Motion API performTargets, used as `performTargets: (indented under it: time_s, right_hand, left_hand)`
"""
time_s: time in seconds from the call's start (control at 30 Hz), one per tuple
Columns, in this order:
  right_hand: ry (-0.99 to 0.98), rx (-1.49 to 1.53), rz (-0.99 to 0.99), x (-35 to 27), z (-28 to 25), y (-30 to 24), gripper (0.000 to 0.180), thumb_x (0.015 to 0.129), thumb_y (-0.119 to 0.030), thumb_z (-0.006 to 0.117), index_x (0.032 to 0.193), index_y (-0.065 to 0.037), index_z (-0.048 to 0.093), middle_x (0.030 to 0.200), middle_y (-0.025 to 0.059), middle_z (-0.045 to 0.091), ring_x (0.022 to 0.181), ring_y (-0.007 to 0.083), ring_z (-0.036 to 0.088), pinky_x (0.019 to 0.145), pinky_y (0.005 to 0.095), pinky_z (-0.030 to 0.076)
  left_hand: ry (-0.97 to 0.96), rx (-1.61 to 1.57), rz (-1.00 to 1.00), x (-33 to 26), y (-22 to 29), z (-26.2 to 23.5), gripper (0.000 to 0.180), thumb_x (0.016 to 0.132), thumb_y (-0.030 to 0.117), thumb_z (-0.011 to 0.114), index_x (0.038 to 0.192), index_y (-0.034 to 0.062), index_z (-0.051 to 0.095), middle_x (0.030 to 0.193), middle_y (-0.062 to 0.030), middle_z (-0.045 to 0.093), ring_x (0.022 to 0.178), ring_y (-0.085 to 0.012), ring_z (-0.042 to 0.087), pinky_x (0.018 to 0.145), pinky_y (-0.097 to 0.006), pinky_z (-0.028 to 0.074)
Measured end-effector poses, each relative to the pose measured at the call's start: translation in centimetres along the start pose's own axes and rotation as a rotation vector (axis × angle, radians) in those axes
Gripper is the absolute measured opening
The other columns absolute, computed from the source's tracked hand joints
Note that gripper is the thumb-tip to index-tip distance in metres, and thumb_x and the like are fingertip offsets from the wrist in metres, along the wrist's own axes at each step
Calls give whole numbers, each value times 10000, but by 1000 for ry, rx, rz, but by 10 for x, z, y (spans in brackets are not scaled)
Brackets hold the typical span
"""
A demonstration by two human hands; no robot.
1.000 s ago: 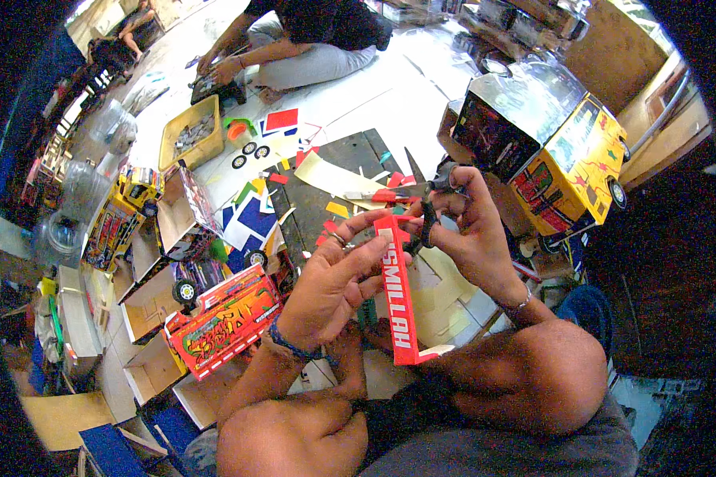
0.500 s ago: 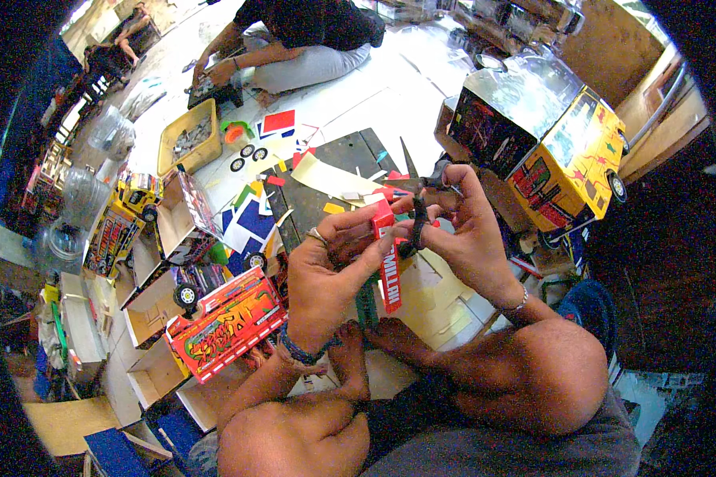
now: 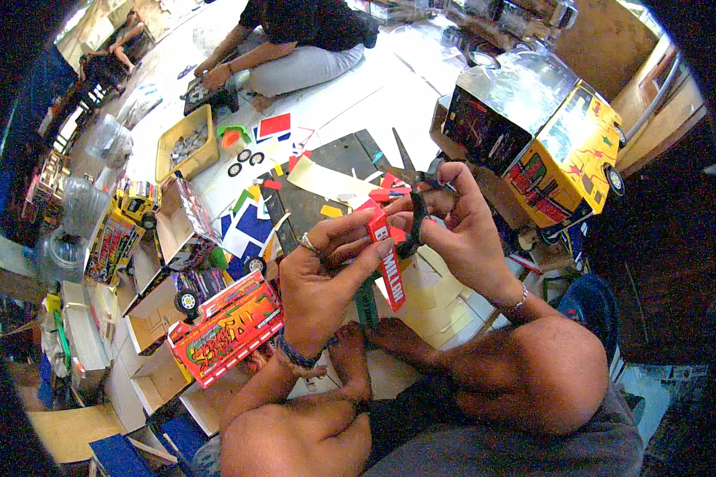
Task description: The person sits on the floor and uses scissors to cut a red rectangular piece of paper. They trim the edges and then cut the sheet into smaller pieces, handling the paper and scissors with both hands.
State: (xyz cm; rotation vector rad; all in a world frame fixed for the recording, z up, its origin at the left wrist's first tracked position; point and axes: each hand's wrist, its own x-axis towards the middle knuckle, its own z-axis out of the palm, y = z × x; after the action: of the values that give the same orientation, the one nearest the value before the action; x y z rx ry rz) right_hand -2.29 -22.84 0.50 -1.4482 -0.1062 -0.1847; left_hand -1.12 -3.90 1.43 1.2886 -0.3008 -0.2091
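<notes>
My left hand [image 3: 322, 278] pinches a narrow red strip [image 3: 393, 282] with white lettering between thumb and fingers, its long side slanting down toward my lap. In my right hand [image 3: 473, 250] is a pair of scissors [image 3: 404, 155], fingers hooked in the black handles. The blades point up and away from me, slightly apart. A small red piece [image 3: 390, 193] shows by the right fingertips, just above the strip; whether it is held or joined to the strip I cannot tell. Under both hands lies a dark board [image 3: 318, 203] with a curved cream strip [image 3: 330, 179] on it.
Coloured sheet scraps [image 3: 250, 226] and small black wheels [image 3: 245, 159] lie left of the board. Beyond them stands a yellow tub [image 3: 187, 143]. A red toy truck body [image 3: 227, 330] is at left, a large yellow toy truck [image 3: 569, 167] at right. Another person [image 3: 302, 56] sits opposite.
The scissor blades have parted a little. Both hands stay almost in place around the red strip, while the whole view shifts slightly.
</notes>
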Motion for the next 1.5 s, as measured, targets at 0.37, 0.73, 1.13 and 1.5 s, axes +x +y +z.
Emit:
performTargets:
  time_s: [0.37,0.73,1.13,1.5]
  right_hand:
    - [-120,-821,-265,-2,-9,-13,527,753,-270,801,1183,-65,577,1125,134,650,902,315,675,789,396,542]
    - [-200,-1235,-400,-5,-6,-17,521,709,-467,778,1053,-115,607,1126,87,648,787,300,677,665,389,537]
    - [-126,-1223,-501,-6,-7,-15,497,704,-477,781,1011,-135,592,973,70,609,760,266,653,632,381,526]
    - [-89,-1183,-539,-6,-6,-13,498,699,-462,788,986,-119,571,925,89,584,732,288,653,614,398,531]
  left_hand:
    - [144,25,66,-2,4,-7,337,846,-50,726,1166,-26,625,1100,-144,699,998,-191,690,880,-300,582]
    - [212,111,201,-4,4,-10,298,854,-57,717,1138,-22,634,1056,-143,715,958,-163,690,856,-285,570]
    - [186,30,204,-4,0,-10,264,858,-54,714,1104,-9,631,1061,-134,712,944,-150,688,839,-294,590]
    - [193,8,207,-5,0,-11,248,870,-64,692,1104,-15,625,1065,-140,708,954,-165,690,843,-308,596]
